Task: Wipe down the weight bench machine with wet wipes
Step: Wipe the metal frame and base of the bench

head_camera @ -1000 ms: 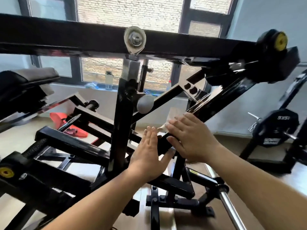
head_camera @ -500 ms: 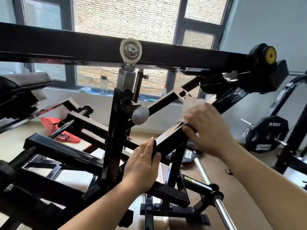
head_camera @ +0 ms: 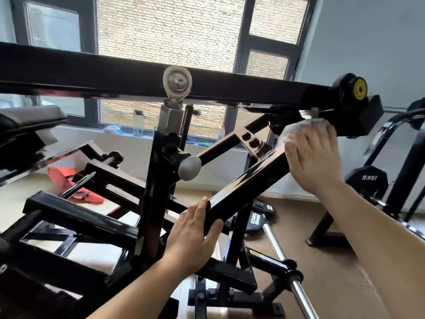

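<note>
The black weight bench machine fills the view, with a slanted square bar (head_camera: 248, 180) rising toward the upper right and a long horizontal beam (head_camera: 115, 77) above it. My left hand (head_camera: 190, 229) grips the lower end of the slanted bar, thumb on the near side. My right hand (head_camera: 312, 157) presses a white wet wipe (head_camera: 299, 126) against the upper end of that bar, fingers fairly straight, just below the joint with the yellow-capped pivot (head_camera: 360, 89).
A padded seat (head_camera: 30, 120) sits at the left. A grey knob (head_camera: 189, 168) sticks out from the upright post. Weight plates (head_camera: 259, 215), a chrome barbell (head_camera: 287, 261) and a 15 kg dumbbell (head_camera: 368, 180) lie on the wooden floor. Bottles stand on the windowsill (head_camera: 138, 123).
My right hand has slid the wipe up the slanted bar toward the top joint. My left hand went from flat against the bar to gripping its lower end.
</note>
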A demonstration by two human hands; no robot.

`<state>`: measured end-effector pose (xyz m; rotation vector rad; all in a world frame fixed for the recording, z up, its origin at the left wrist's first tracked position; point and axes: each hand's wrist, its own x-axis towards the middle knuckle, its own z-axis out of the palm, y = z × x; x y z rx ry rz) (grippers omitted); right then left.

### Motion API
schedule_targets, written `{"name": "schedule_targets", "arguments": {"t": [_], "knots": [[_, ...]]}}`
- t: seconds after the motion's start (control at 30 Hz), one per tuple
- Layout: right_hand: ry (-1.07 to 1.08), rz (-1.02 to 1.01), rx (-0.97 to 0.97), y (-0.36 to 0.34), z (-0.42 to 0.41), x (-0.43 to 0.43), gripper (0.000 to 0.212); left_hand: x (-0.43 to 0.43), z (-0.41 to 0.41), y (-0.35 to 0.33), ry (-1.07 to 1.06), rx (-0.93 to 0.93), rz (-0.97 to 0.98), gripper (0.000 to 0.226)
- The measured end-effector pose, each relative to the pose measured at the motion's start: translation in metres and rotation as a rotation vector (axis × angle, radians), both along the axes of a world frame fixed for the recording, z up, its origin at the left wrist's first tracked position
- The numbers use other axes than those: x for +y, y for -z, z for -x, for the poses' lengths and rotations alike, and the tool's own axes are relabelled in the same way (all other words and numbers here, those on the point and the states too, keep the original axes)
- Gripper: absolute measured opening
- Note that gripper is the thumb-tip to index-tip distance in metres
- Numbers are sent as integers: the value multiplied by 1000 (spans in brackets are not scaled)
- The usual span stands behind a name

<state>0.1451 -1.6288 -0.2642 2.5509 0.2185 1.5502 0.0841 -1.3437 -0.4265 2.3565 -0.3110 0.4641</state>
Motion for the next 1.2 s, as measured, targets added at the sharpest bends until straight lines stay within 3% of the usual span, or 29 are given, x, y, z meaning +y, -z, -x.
{"name": "schedule_targets", "arguments": {"t": [0.13, 0.27, 0.33, 0.4, 0.57, 0.73, 0.97, 1.2], "knots": [[4, -190, 8, 23, 5, 42, 63, 1, 0, -1, 8, 5, 8, 75], [-257, 117, 211, 103, 39, 106, 54, 6, 0, -1, 38, 57, 41, 74], [-316, 283, 285, 108, 45, 108, 55, 9, 1, 0, 58, 90, 73, 75], [-305, 318, 270, 87, 34, 94, 55, 10, 1, 2, 72, 86, 83, 75], [-137, -105, 87, 58, 9, 63, 45, 10, 3, 7, 58, 37, 53, 80], [-178, -432, -42, 37, -2, 61, 46, 8, 1, 6, 33, 34, 42, 84], [-355, -610, -86, 81, -8, 88, 62, 6, 3, 5, 39, 41, 45, 87], [-163, -500, -96, 25, -21, 58, 70, 6, 2, 7, 29, 17, 44, 90]]}}
